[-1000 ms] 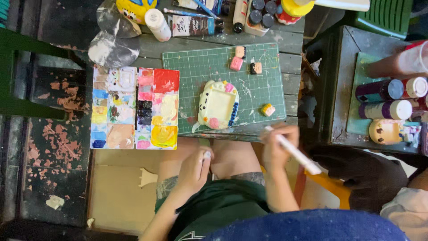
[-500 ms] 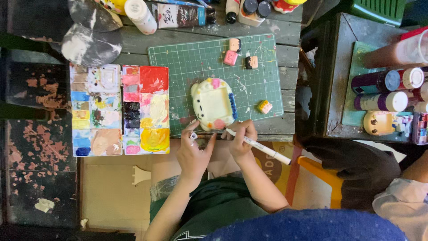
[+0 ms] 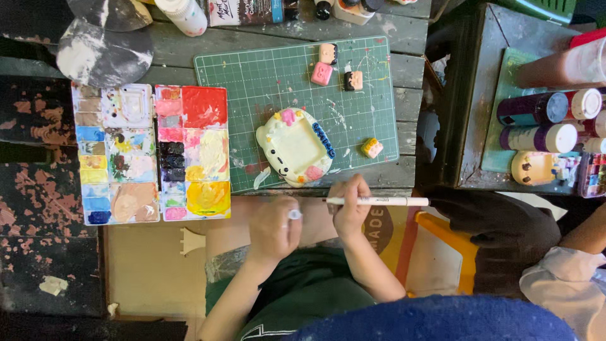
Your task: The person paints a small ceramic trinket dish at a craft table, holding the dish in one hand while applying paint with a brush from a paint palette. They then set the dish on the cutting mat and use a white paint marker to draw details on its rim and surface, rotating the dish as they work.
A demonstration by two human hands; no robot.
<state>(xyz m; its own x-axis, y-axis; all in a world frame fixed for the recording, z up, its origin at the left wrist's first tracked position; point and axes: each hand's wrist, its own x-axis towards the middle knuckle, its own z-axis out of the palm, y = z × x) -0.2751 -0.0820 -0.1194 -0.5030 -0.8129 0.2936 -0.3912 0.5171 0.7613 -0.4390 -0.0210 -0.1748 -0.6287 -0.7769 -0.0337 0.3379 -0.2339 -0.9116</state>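
My right hand [image 3: 348, 211] grips a thin white pen [image 3: 385, 201], held level just below the table's front edge with its long end pointing right. My left hand [image 3: 273, 228] is beside it over my lap and pinches a small white cap [image 3: 295, 214] between its fingertips. Just beyond both hands, a cream bear-shaped dish [image 3: 293, 148] with pink patches and blue lettering lies on a green cutting mat [image 3: 265, 76]. Neither hand touches the dish. Several small painted clay pieces rest on the mat: a pink one [image 3: 321, 74] and a yellow one [image 3: 372, 148] among them.
Two paint-smeared palettes [image 3: 151, 155] lie left of the mat. Paint bottles [image 3: 186, 12] stand along the far edge. A side table at the right holds lying paint tubes [image 3: 536, 108]. Another person's sleeve [image 3: 562, 284] is at the lower right.
My right hand has swung in from the right towards my left hand, and the pen has turned from slanted to level. Both hands now sit close together below the dish.
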